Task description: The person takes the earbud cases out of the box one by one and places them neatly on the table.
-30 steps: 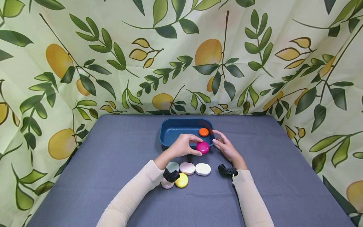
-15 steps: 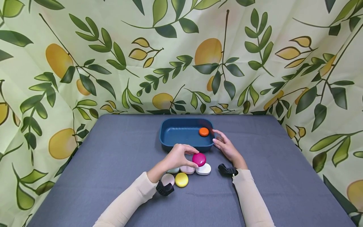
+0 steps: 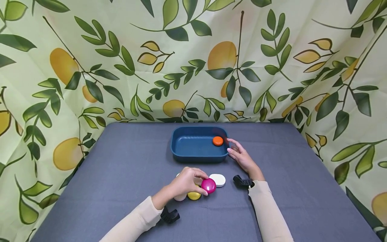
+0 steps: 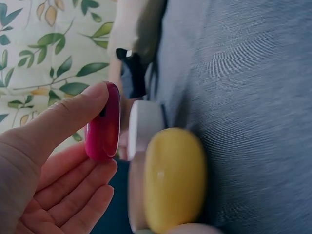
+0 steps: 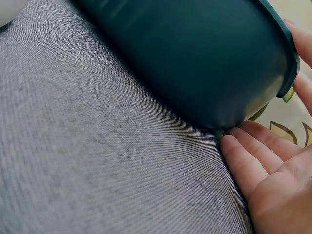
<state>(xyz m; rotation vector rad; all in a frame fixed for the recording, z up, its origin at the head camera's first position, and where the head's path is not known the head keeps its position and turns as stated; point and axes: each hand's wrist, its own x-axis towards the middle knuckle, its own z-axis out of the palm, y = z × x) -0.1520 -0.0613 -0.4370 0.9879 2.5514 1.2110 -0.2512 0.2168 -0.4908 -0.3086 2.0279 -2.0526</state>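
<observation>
My left hand pinches a glossy magenta round disc between thumb and fingers. In the left wrist view the disc stands on edge, a small dark spot on its side. Close by lies a yellow round piece, and a white oval piece is just beyond the disc. Other pale pieces are mostly hidden behind the left hand. My right hand rests its relaxed fingers against the right end of a blue tray. In the right wrist view its fingertips meet the tray's base.
An orange round piece lies inside the tray at its right. A pale mauve round piece shows partly beneath the left hand. The grey cloth tabletop ends at a leaf-patterned curtain behind.
My left hand has carried the magenta disc from the tray's front edge back toward me, down beside the yellow piece. The right hand has stayed against the tray.
</observation>
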